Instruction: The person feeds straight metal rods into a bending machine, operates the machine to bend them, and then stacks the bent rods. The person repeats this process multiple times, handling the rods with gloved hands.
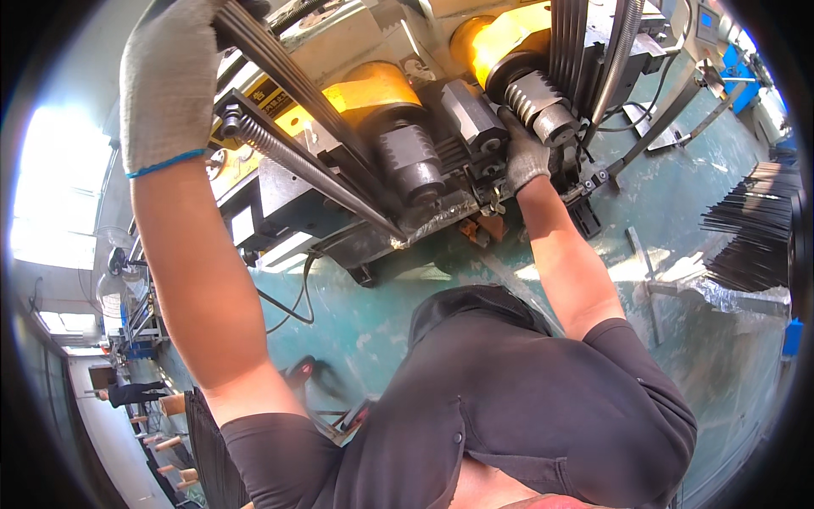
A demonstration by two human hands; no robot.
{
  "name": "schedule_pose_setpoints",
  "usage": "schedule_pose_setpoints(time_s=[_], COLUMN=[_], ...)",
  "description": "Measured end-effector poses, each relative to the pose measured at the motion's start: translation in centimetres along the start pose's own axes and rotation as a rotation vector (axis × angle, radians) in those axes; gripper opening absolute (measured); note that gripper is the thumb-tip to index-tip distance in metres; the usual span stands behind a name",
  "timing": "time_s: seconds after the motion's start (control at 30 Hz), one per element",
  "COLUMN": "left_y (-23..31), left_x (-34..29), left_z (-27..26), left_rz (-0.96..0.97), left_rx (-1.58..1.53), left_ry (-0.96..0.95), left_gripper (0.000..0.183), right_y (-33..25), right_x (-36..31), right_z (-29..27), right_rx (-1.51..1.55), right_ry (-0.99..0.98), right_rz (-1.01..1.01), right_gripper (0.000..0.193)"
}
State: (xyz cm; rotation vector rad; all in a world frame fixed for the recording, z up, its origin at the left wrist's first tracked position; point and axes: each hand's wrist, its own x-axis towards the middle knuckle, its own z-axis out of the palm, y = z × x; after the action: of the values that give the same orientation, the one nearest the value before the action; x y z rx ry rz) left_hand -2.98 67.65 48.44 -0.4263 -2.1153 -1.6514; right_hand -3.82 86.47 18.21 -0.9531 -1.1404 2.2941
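Note:
At the upper left, my left hand (170, 85), in a pale knit glove with a blue cuff edge, is closed around the top of a bundle of long dark metal bars (292, 81). The bars slant down toward a ridged steel roller (407, 157) on a yellow-and-black machine (373, 89). My right hand (527, 157), also gloved, reaches in between a dark angular block (473, 117) and a second ridged roller (540, 106). Its fingers are mostly hidden there, so their grip does not show.
Coil springs (309, 174) flank the bars, and another spring (617, 64) stands at the right. A stack of dark strips (755, 225) lies at the far right. Cables (297, 310) hang below the machine over the green floor (373, 327). Another person (134, 394) is far left.

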Motion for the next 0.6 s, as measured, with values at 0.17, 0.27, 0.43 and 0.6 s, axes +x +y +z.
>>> schedule_pose_setpoints(time_s=[0.17,0.27,0.43,0.6], left_y=[-5.7,-8.5,-8.1,-8.2], left_x=[7.5,9.7,9.6,9.7], left_z=[-7.5,-9.9,-12.4,-12.3], left_rz=[0.402,0.762,0.910,0.968], left_rx=[0.730,1.073,1.134,1.107], left_ry=[-0.184,-0.318,-0.465,-0.478], left_gripper=[0.036,0.051,0.064,0.051], right_y=[0.9,6.0,7.4,7.7], right_x=[0.8,6.8,6.9,8.1], right_z=[-0.3,-4.7,-5.4,-5.1], right_rx=[-0.062,-0.431,-1.068,-0.525], right_ry=[-0.039,-0.148,-0.186,-0.226], right_rz=[-0.031,-0.474,-0.895,-0.524], right_gripper=[0.040,0.030,0.035,0.041])
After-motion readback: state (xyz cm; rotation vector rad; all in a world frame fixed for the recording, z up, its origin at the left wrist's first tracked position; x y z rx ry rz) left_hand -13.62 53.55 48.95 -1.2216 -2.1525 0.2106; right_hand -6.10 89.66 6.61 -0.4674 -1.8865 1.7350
